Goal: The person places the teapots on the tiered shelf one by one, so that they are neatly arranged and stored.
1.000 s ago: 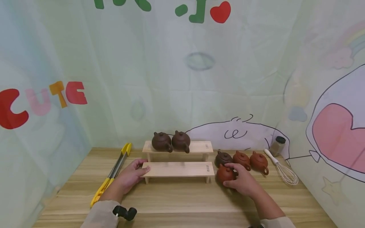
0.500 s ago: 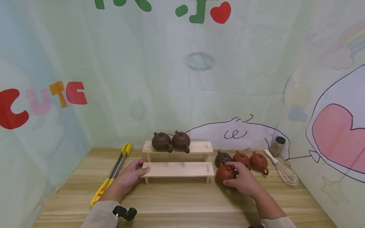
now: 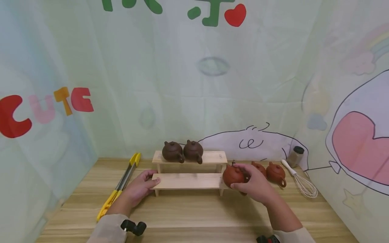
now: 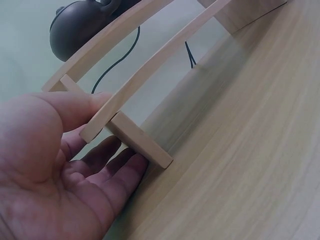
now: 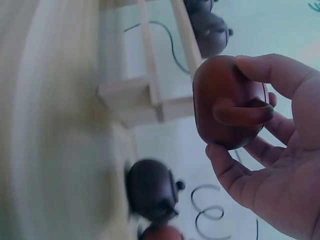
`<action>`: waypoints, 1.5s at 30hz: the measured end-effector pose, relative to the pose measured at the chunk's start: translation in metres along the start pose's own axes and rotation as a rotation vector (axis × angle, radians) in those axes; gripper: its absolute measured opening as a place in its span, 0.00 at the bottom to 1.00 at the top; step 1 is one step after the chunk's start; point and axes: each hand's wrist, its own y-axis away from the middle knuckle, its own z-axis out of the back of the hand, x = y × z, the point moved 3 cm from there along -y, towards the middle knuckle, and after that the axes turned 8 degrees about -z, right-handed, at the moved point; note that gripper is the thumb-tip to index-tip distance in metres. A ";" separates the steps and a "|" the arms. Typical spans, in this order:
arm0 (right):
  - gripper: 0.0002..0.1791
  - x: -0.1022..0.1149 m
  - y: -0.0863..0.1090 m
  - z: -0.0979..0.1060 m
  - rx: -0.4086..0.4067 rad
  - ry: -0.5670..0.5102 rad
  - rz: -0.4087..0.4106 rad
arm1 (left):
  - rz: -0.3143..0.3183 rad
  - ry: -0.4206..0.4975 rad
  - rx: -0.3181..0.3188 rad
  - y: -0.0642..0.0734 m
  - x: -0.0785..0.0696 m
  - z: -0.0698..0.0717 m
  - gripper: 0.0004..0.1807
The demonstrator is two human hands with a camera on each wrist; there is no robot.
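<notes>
My right hand (image 3: 256, 185) pinches a reddish-brown clay teapot (image 3: 233, 176) by its body, thumb on one side and fingers on the other. In the right wrist view this teapot (image 5: 227, 105) hangs above the table, its handle toward the palm. It overlaps the right end of the lower step of a two-step wooden stand (image 3: 188, 181). My left hand (image 3: 140, 187) grips that step's left end, thumb on top and fingers beneath by the leg (image 4: 142, 140). Two dark brown teapots, one left (image 3: 172, 152) and one right (image 3: 193, 151), stand side by side on the upper step.
Right of the stand are two more reddish teapots (image 3: 276, 173) and a dark teapot (image 5: 150, 190), mostly hidden in the head view. Beyond them lie a whisk (image 3: 301, 180) and a black-capped jar (image 3: 295, 157). Yellow-ended tongs (image 3: 120, 184) lie at the left.
My right hand has lifted the reddish teapot off the table and carried it up and left to the lower step's right end. The left hand keeps its hold on the stand.
</notes>
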 end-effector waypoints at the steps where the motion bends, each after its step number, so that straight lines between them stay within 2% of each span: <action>1: 0.38 0.005 -0.002 -0.001 0.003 -0.001 0.011 | 0.001 0.002 0.000 0.000 0.000 0.000 0.35; 6: 0.37 0.029 -0.015 -0.005 0.024 0.014 0.029 | 0.004 0.004 0.000 0.000 0.001 0.000 0.35; 10: 0.38 0.046 -0.030 -0.006 0.070 -0.020 0.003 | 0.005 0.006 -0.006 0.000 0.002 0.000 0.35; 15: 0.38 0.059 -0.050 -0.008 0.076 0.006 -0.019 | 0.008 0.006 -0.016 0.000 0.004 0.000 0.34; 24: 0.39 0.066 -0.080 -0.020 0.137 -0.037 -0.039 | 0.016 0.003 -0.014 0.002 0.005 0.002 0.36; 30: 0.37 0.068 -0.093 -0.027 0.128 -0.046 -0.041 | 0.016 0.004 -0.013 0.002 0.004 0.002 0.36; 39: 0.36 0.071 -0.099 -0.029 0.120 -0.011 -0.046 | 0.013 -0.004 -0.012 0.001 0.002 0.001 0.35; 45: 0.37 0.070 -0.098 -0.029 0.117 0.005 -0.039 | -0.012 0.011 -0.009 0.002 -0.001 0.000 0.33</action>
